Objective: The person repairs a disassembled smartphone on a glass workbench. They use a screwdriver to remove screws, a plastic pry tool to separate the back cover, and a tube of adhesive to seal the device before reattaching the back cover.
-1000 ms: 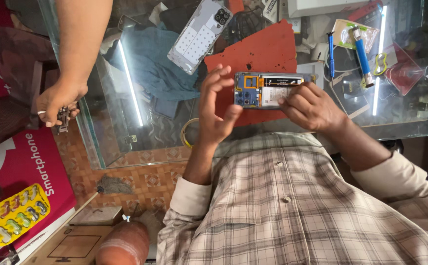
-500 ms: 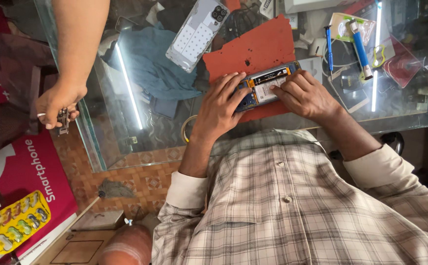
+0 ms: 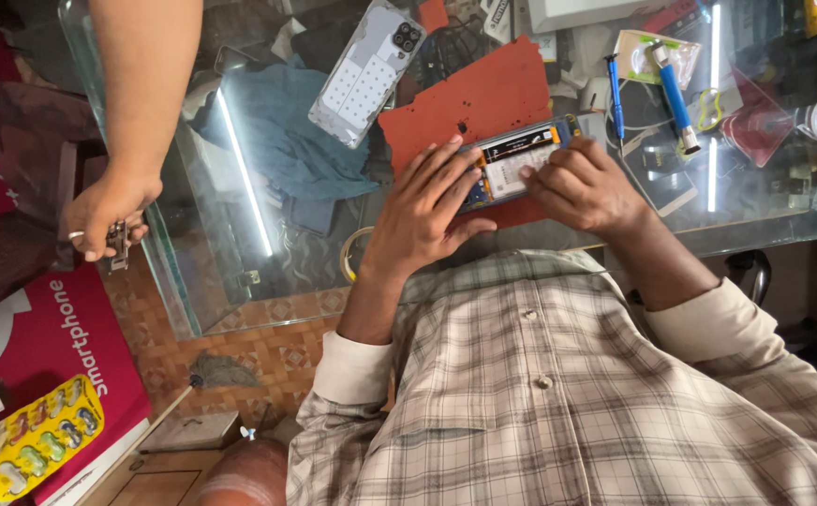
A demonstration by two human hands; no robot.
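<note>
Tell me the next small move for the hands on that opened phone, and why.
Probably press the opened phone flat onto the red mat: both the left hand and right hand grip it tilted above the mat, so its exposed insides sit unsteady for fine work.

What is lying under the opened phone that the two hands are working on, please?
A red mat lies under the opened phone, on the glass table. The left hand and right hand cover the phone's lower edge and the mat there.

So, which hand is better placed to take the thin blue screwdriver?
Probably the right. The right hand rests on the opened phone, on the end nearest the thin blue screwdriver. The left hand grips the far end.
</note>
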